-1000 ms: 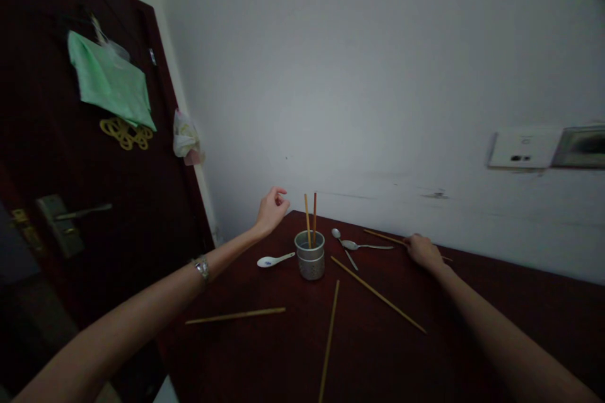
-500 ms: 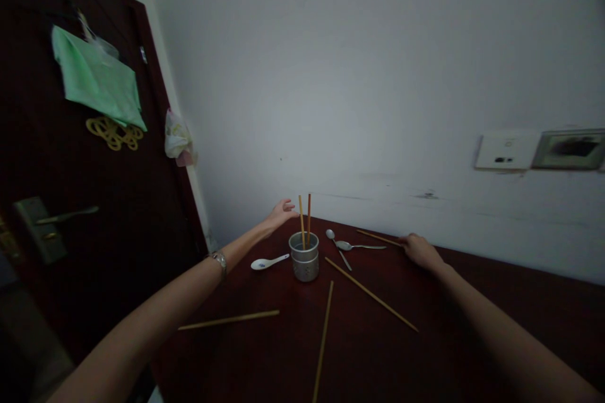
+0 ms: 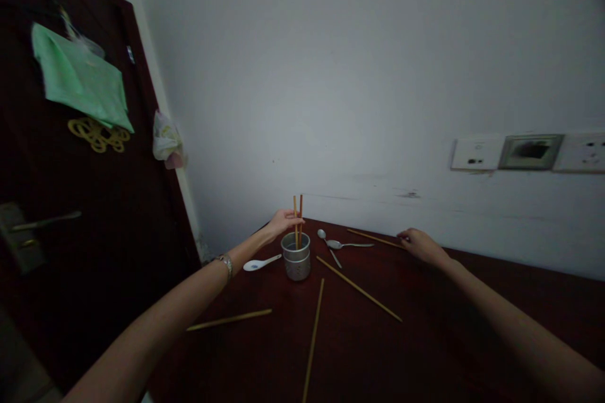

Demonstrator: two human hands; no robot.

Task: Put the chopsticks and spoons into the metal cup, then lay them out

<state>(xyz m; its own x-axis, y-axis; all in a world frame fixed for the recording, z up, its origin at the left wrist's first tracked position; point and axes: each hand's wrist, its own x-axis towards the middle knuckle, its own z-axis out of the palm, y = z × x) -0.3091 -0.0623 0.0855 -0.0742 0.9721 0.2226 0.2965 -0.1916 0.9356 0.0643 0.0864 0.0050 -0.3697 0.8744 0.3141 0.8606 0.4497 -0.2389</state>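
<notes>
My left hand [image 3: 283,221] is closed on a pair of chopsticks [image 3: 295,206], with fingertips at their upper part. They stand upright in a grey metal holder [image 3: 297,269]. My right hand [image 3: 423,245] is just above the right end of a chopstick [image 3: 373,238] lying near the wall. Its fingers are slightly bent and apart, with nothing visible between them. Beside the holder lie a white soup spoon [image 3: 255,265] on the left and two metal spoons on the right, one slanting [image 3: 331,250] and one pointing sideways [image 3: 352,245].
Three more chopsticks lie loose on the dark red table: one at front left [image 3: 231,319], one at front middle [image 3: 314,340], one right of the holder [image 3: 362,291]. A white wall [image 3: 302,107] with sockets [image 3: 477,153] rises behind. A dark door [image 3: 142,214] stands at left.
My left hand has moved to the upright chopsticks and closed on them. My right hand has lifted a little off the chopstick by the wall, showing more of its end. The view has shifted right.
</notes>
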